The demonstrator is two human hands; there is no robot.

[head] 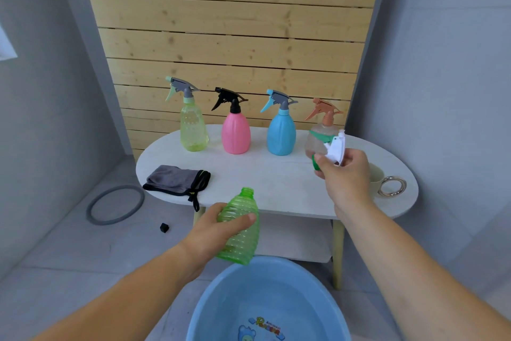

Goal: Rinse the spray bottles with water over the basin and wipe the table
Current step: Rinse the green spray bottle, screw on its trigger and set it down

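- We see the green bottle (240, 227), ribbed and translucent, with its neck open and no cap, tilted with the neck pointing up and away.
- The left hand (213, 233) wraps around the bottle's middle, thumb across the near face and fingers behind it; the bottle's base sticks out below the hand and the neck above it.
- The bottle hangs just above the far rim of the blue basin (326, 291), which sits on the floor at the near edge of the scene.
- The right hand (345, 175) is closed around the white and green spray head (336, 147), held up to the right of the bottle and well apart from it, over the white table (276, 180).
- Along the far side of the table four spray bottles stand upright, left to right: the yellow-green bottle (193, 130), the pink bottle (236, 133), the blue bottle (281, 133) and the clear bottle (318, 139) with an orange trigger, partly behind the spray head.
- A folded grey cloth (174, 179) lies on the table's left near part.
- A cream cup (377, 175) with a ring handle sits at the right, partly hidden behind the right hand.
- A grey ring (94, 210) and a small black piece (164, 227) lie on the floor to the left.
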